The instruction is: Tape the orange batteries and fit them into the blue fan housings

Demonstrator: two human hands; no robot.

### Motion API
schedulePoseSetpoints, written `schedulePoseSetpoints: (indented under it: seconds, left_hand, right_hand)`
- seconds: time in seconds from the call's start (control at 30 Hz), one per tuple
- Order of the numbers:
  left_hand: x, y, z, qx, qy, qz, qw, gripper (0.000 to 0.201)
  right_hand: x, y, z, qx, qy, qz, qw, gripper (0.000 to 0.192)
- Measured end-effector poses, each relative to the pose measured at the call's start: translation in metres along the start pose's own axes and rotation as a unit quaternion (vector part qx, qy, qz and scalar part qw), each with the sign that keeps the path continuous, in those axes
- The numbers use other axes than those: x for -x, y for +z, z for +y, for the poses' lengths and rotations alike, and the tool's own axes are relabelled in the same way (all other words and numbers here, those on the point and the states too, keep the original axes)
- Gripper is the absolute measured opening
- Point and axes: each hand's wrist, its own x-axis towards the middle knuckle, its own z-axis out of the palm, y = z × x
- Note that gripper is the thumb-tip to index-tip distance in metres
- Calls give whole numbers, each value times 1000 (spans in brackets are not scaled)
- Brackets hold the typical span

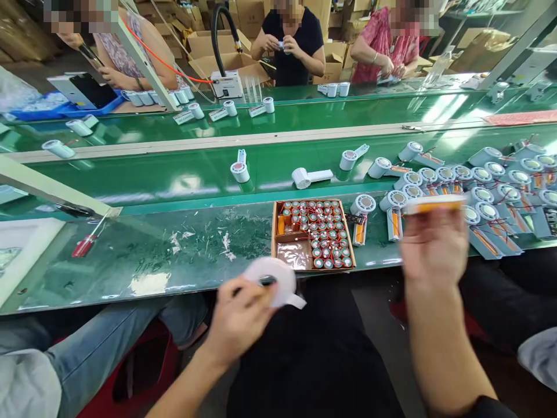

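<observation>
My left hand (239,322) is closed around a roll of white tape (285,281), its fingers at the core, with a loose end sticking out at the lower right. The roll is in front of the bench edge, above my lap. Raised over the bench at the right, my right hand (435,249) grips a white part with an orange strip (437,203); both are smeared by motion. Between my hands, a cardboard box (275,235) holds wired cylindrical battery cells (324,232). Its near left compartment shows bare brown lining. Beside it lies a white fan-like unit (363,204).
Many similar white units (481,194) with red wires crowd the right side. A red-handled screwdriver (85,245) and white scraps (226,244) lie at left. Beyond runs a green conveyor belt (183,174) carrying a few units. Several people sit across; others' legs flank me.
</observation>
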Motion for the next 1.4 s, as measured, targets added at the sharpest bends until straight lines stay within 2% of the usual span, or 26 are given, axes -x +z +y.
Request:
schedulePoseSetpoints:
  seconds: [0.07,0.13,0.2,0.27,0.3,0.37,0.47,0.53,0.63,0.7,0.77,0.83,0.9,1.0,1.07,1.17,1.23,1.33,1.4]
  left_hand:
    - [21,-8,-50,-60,-104,-12,993,29]
    - [38,-14,-94,-66,-181,-22,981,32]
    - [40,-13,-118,-48,-221,-5,974,37]
    - [17,-5,-121,-33,-233,21,972,38]
    - [-5,2,-117,-24,-221,21,975,37]
    - [-69,21,-100,-3,-151,-6,988,37]
    - [-197,66,-68,-8,-10,-81,997,43]
    - [-283,106,-43,-54,36,-131,989,50]
    - [-385,173,-1,-85,10,-208,974,58]
    - [-427,211,21,-81,-17,-235,969,57]
    - [-451,237,33,-73,-41,-256,963,51]
    - [-459,247,30,-63,-51,-275,958,43]
    - [-457,242,13,-55,-43,-286,956,41]
    - [-436,210,-37,-55,-23,-299,953,49]
    - [-412,177,-80,-58,-16,-318,946,51]
    - [-361,127,-139,-63,-23,-347,936,51]
    - [-321,104,-164,-61,-37,-349,934,48]
    - [-272,93,-179,-43,-52,-334,940,34]
    - [-256,96,-182,-20,-57,-325,944,23]
  right_hand:
    - [-38,-25,-20,36,-62,7,997,27]
    - [-50,-49,-30,95,-64,8,993,33]
    - [-40,-70,-27,136,-17,20,990,43]
    - [-23,-86,-15,141,55,36,988,51]
    - [-16,-92,-8,133,85,46,986,54]
    - [-8,-100,4,113,122,64,984,53]
    - [-7,-104,11,92,146,83,982,50]
    - [-7,-99,11,82,166,86,979,49]
    - [-4,-87,12,78,198,88,973,51]
    - [-2,-84,14,84,212,91,969,55]
    - [0,-93,15,93,226,89,965,58]
    - [-1,-114,14,108,244,83,960,60]
    - [-2,-139,12,127,262,82,953,61]
    - [0,-163,9,161,276,92,943,62]
    - [2,-160,10,177,270,100,941,64]
    - [0,-133,15,179,245,83,949,62]
    - [-7,-103,20,172,220,33,960,59]
    - [-25,-47,32,174,177,-99,964,59]
    - [-39,-4,46,196,152,-211,945,58]
